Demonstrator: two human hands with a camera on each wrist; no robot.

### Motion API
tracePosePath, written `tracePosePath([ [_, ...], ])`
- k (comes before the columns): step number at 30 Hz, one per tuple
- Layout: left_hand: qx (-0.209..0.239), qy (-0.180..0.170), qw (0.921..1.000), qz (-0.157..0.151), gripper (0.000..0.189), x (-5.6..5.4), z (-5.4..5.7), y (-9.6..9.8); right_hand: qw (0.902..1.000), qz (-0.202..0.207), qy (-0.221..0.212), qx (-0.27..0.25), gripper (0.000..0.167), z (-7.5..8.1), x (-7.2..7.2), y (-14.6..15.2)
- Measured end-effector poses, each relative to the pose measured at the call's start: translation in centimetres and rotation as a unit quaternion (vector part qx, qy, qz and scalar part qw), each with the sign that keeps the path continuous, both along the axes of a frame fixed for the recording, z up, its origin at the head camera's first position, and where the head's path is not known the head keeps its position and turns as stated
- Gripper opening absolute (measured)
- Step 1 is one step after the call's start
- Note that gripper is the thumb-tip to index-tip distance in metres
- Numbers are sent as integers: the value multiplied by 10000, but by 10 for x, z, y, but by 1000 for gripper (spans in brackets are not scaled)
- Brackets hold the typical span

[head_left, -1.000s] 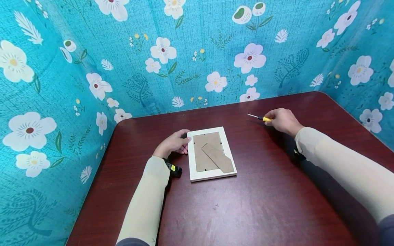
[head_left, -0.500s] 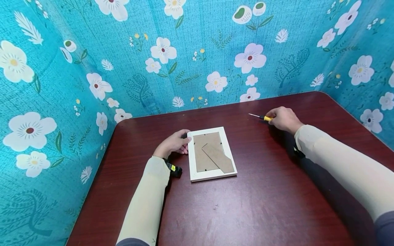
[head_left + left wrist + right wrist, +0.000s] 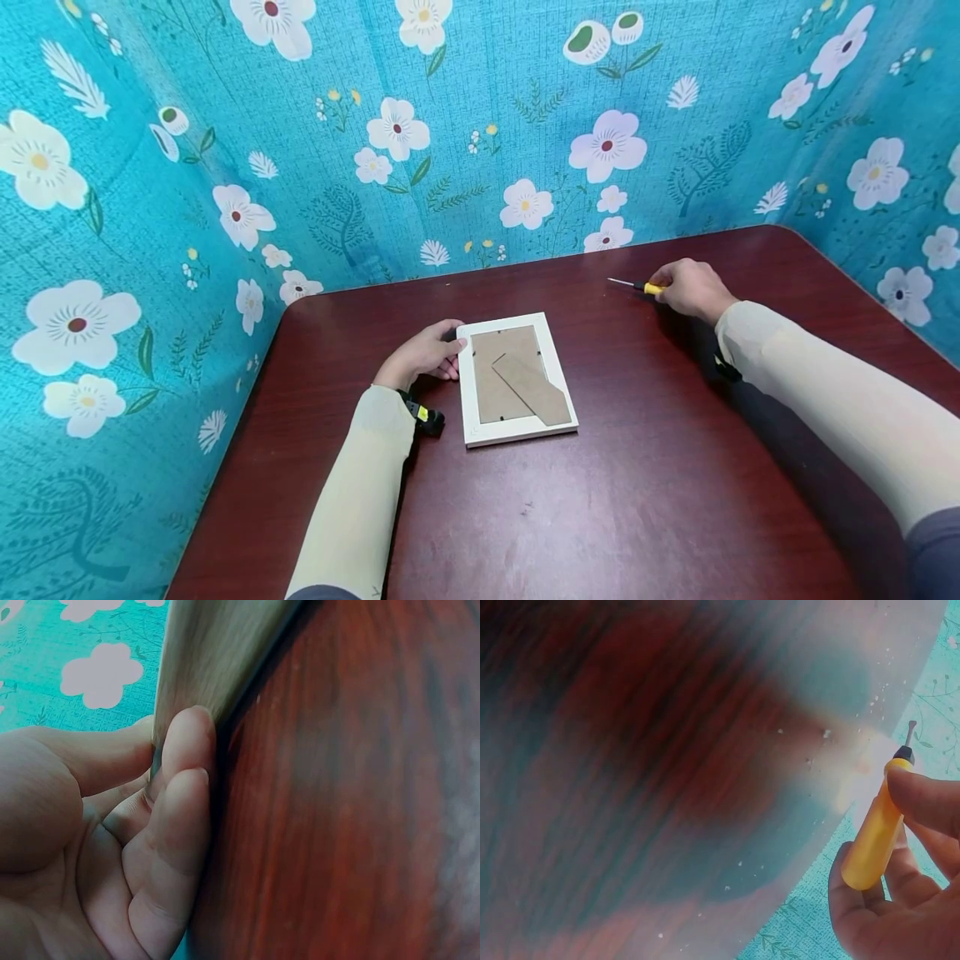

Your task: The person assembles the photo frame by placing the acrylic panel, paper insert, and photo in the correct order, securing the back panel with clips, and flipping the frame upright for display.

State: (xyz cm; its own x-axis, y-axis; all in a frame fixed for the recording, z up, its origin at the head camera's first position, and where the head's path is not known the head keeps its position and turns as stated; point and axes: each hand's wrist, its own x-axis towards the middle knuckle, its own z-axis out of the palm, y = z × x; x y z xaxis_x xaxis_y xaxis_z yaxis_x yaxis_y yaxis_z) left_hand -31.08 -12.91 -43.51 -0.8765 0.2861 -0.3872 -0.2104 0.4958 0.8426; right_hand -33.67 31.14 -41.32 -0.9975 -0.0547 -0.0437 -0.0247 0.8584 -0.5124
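A white picture frame lies face down on the table, its brown backing board and angled easel leg showing. My left hand grips its upper left edge, thumb over the border. In the left wrist view, two curled fingertips press the frame's side close to the table. Off to the right, my right hand holds a small screwdriver by its yellow handle, between thumb and fingers. The slim metal shaft points left in the head view, toward the middle of the table's far side.
The dark red-brown table has rounded far corners. A turquoise flowered curtain hangs behind it and along both sides. A black wrist device sits beside the frame's lower left.
My right hand has shifted very slightly right with the screwdriver. The left hand and the picture frame stay in place; the head view tilts up a little.
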Motion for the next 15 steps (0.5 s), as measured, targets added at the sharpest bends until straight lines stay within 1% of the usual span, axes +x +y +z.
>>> tracePosePath([
  [8, -62, 25, 10000, 8, 34, -1, 0, 1, 9999, 69, -46, 113, 32, 0, -1, -2],
  [15, -84, 57, 9999, 26, 34, 2, 2, 1, 9997, 97, -50, 235, 33, 2, -4, -3],
])
